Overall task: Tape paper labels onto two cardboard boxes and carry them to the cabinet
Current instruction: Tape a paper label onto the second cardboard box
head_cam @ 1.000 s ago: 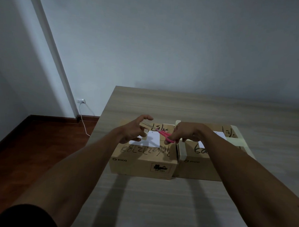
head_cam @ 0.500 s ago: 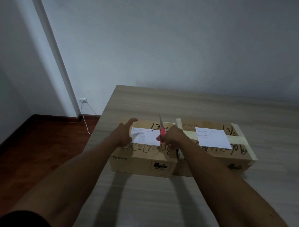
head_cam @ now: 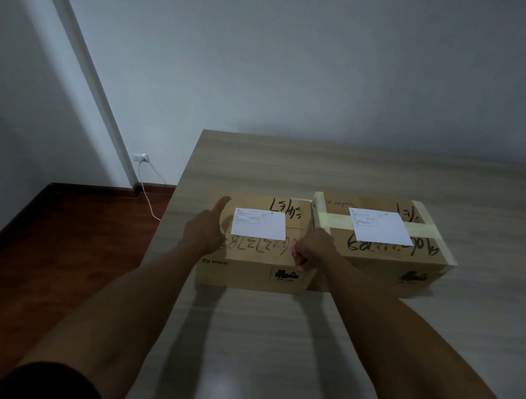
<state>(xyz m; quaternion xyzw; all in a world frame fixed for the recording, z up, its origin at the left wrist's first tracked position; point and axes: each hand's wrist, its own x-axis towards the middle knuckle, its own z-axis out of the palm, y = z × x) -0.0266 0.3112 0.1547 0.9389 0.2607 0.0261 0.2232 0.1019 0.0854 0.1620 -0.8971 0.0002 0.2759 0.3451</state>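
A: On the wood-grain tabletop point(head_cam: 280, 335), which items are shown, largest first?

B: Two cardboard boxes, side by side and touching. The left box point(head_cam: 253, 259) bears a PICO mark; the right box point(head_cam: 382, 265) is banded with pale tape point(head_cam: 423, 229). Each carries a white paper label on top: the left label point(head_cam: 259, 227) and the right label point(head_cam: 381, 231).

A: And the hands?

B: The left hand point(head_cam: 207, 230) lies flat on the left box just beside its label, fingers straight and together. The right hand point(head_cam: 312, 251) sits at the seam between the boxes, fingers curled round pink scissors point(head_cam: 295, 256), of which only a sliver of handle shows.

A: Which step is in hand?

B: Probably fixing the left label; whether clear tape already holds either label cannot be told.

A: What does the next move call for?

B: Likely setting the scissors down, pressing the label edges firm, then gripping a box underneath for carrying. The cabinet is not in view.
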